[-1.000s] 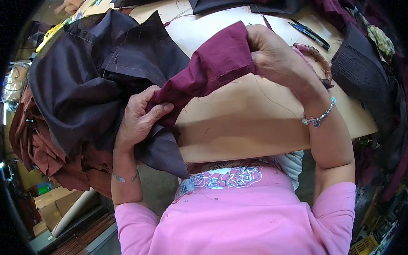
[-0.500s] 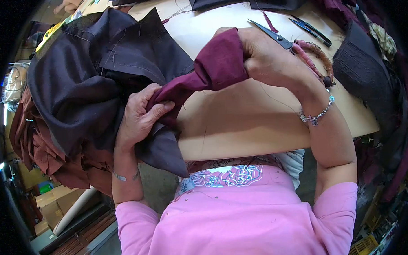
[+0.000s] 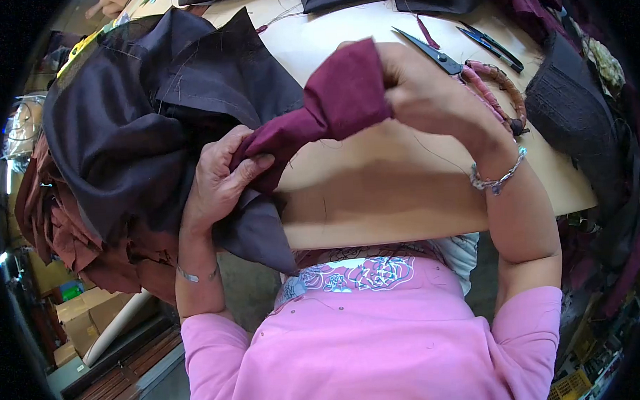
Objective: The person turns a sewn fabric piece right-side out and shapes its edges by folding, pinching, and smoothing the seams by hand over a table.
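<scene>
A strip of maroon cloth (image 3: 344, 93) stretches above the table between my two hands, bunched at its middle. My left hand (image 3: 224, 176) pinches its lower left end, thumb on top. At the upper right end, my right hand (image 3: 425, 90) is closed around the cloth; some of its fingers are hidden behind the fabric. Dark cloth (image 3: 127, 136) lies in a heap beside and under my left hand, with a loose flap hanging over the table edge. Large scissors (image 3: 445, 61) with wrapped handles lie just beyond my right wrist.
Small black snips (image 3: 494, 47) lie behind the scissors on the pale table (image 3: 376, 205). A dark padded piece (image 3: 567, 100) and maroon fabric (image 3: 532, 16) are at the right. Brown cloth (image 3: 74, 230) hangs at the left, above a cardboard box (image 3: 91, 314).
My right hand has turned and shifted slightly, and its end of the maroon strip has folded and bunched up. The large scissors have come into fuller view. My left hand keeps its hold.
</scene>
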`<state>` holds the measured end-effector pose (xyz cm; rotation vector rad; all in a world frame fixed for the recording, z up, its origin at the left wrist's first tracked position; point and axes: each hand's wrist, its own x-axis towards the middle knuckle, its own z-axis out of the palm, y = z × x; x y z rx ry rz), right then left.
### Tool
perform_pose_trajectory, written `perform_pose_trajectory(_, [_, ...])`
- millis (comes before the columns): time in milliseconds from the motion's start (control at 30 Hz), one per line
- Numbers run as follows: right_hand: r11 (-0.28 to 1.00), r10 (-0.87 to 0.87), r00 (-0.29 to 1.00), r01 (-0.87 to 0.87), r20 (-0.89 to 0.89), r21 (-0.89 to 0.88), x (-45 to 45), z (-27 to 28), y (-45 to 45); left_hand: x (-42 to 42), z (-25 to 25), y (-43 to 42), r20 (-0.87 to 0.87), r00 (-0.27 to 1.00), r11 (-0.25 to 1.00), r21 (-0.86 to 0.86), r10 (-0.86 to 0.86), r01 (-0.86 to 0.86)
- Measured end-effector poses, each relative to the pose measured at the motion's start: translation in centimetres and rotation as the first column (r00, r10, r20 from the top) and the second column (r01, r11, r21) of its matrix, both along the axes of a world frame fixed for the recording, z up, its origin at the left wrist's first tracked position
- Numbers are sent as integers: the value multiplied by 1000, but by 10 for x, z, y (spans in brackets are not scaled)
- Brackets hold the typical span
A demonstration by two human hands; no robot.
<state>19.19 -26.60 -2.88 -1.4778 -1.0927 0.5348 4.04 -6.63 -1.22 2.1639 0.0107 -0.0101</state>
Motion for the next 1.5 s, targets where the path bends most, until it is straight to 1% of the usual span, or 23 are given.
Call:
perform_pose_trajectory(33, [1000,-1,1000,2,26,-22,1,8,-4,0,1,0,10,1000,1000,-1,-6,6])
perform_pose_trajectory(100, [997,-4,997,-1,-71,-73,-2,15,-6,2,5,-1,33,999,1000,-4,-13,13])
perform_pose_trajectory(200, [991,62,964,-91,-259,-102,0,24,-9,5,8,-4,29,999,1000,-20,-16,17])
perform_pose_trajectory(233, [989,74,957,-107,-281,-102,1,27,-11,6,8,-3,20,1000,1000,-24,-10,11])
perform_pose_trajectory(367, [993,108,972,-114,-208,-16,6,17,-9,6,4,-2,-5,1000,996,-82,17,-18])
perform_pose_trajectory(467, [988,119,942,-79,-315,135,4,8,-4,4,4,-2,-36,998,983,-178,45,-50])
perform_pose_trajectory(500, [973,170,898,-88,-406,213,5,3,-4,4,1,1,-7,1000,988,-150,26,-26])
perform_pose_trajectory(600, [978,161,894,-88,-418,189,2,4,-5,5,3,3,-19,1000,996,-86,8,-9])
perform_pose_trajectory(633, [976,149,896,-65,-419,208,-2,6,-5,6,3,1,8,1000,994,-112,12,-11])
perform_pose_trajectory(733, [995,98,995,-98,-21,32,3,8,-7,6,3,1,11,1000,1000,-17,-5,5])
perform_pose_trajectory(767, [997,41,996,-47,-82,-69,1,11,-6,5,3,0,6,1000,1000,-6,-10,10])
perform_pose_trajectory(867, [996,-57,994,64,93,-68,0,1,-1,5,2,2,-27,1000,1000,11,-9,9])
perform_pose_trajectory(900, [992,-110,984,100,140,81,-3,-2,3,5,2,3,-50,999,1000,4,1,-1])
perform_pose_trajectory(933, [988,-134,982,123,130,90,-4,-5,6,4,2,4,-74,997,1000,-3,12,-12])
perform_pose_trajectory(1000, [980,-182,977,170,108,106,-6,-8,9,6,5,4,-71,997,998,63,-12,16])
perform_pose_trajectory(1033, [982,-162,985,155,67,107,-8,-6,9,7,8,3,-68,997,995,95,-23,29])
perform_pose_trajectory(1133, [986,-118,992,122,-36,112,-16,5,6,11,22,-20,144,988,907,422,-50,-16])
perform_pose_trajectory(1167, [986,-113,992,118,-53,119,-19,10,5,15,30,-27,173,980,896,444,-98,11])
perform_pose_trajectory(1267, [979,-99,990,116,-101,170,-20,12,5,27,34,-41,126,980,864,498,-156,73])
perform_pose_trajectory(1300, [974,-100,988,121,-115,193,-19,13,4,31,34,-41,62,993,903,424,-103,67])
perform_pose_trajectory(1400, [968,-80,987,111,-142,224,-5,21,-6,38,24,-33,126,992,999,46,0,-6])
perform_pose_trajectory(1433, [993,-68,995,75,-77,94,0,24,-11,38,26,-32,73,997,1000,13,6,-7])
perform_pose_trajectory(1500, [994,-77,997,78,-18,78,1,20,-10,39,25,-33,73,997,999,39,-13,10])
